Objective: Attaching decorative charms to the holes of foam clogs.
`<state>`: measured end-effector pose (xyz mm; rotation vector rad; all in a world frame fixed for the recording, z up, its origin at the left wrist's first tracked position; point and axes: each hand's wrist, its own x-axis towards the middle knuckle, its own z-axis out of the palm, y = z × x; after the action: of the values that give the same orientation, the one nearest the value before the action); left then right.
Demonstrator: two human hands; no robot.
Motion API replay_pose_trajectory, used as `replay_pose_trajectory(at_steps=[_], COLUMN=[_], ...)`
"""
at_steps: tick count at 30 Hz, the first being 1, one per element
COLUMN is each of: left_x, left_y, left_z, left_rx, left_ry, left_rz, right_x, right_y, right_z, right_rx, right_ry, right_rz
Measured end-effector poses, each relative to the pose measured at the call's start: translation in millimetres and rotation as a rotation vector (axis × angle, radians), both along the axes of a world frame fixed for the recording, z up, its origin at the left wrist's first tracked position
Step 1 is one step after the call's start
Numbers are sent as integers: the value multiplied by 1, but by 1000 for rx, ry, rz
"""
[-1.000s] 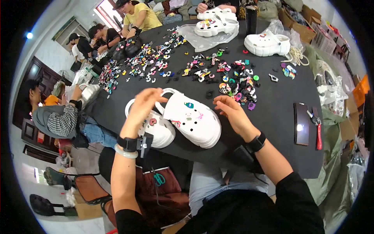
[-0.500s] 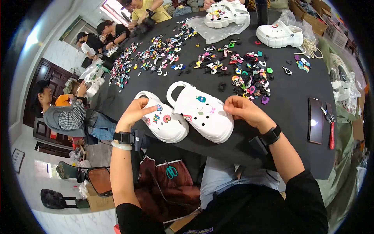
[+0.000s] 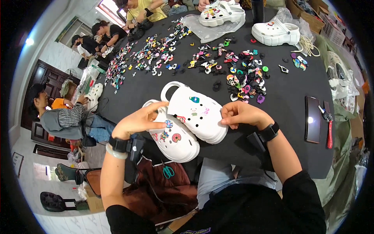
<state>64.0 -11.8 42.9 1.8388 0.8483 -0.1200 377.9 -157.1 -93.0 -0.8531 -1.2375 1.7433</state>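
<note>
Charms in bright heaps are covering much of the dark tabletop, spreading from just beyond the work toward the far left. Nearest the person, a left clog and a right clog, both white and studded with charms, are lying side by side, toes pointing toward the person; the right one is blocking part of the left one's inner edge from view. The left hand is holding its thumb and forefinger wide apart at the heel end of the left clog, covering some of it; whether it is gripping the shoe, I cannot tell. The right hand is resting with its fingertips drawn together at the right clog's outer side; anything between them is not showing. Off to the right, a dark phone and keys with a red fob are lying side by side. Beyond the heaps, a farther white clog is sitting near a pale cord, and a clear plastic bag is lying under more white footwear
</note>
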Motion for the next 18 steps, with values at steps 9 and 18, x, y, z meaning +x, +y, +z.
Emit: replay_pose_trajectory(at_steps=[9,18], left_x=[26,-108], left_y=[17,63], left_z=[-16,5], left_rx=[-188,-362], left_ry=[29,-562], left_rz=[4,660], right_x=[-1,-7], right_y=[1,-3], right_z=[1,8], right_rx=[3,70], right_ry=[13,22], right_rz=[-10,-113])
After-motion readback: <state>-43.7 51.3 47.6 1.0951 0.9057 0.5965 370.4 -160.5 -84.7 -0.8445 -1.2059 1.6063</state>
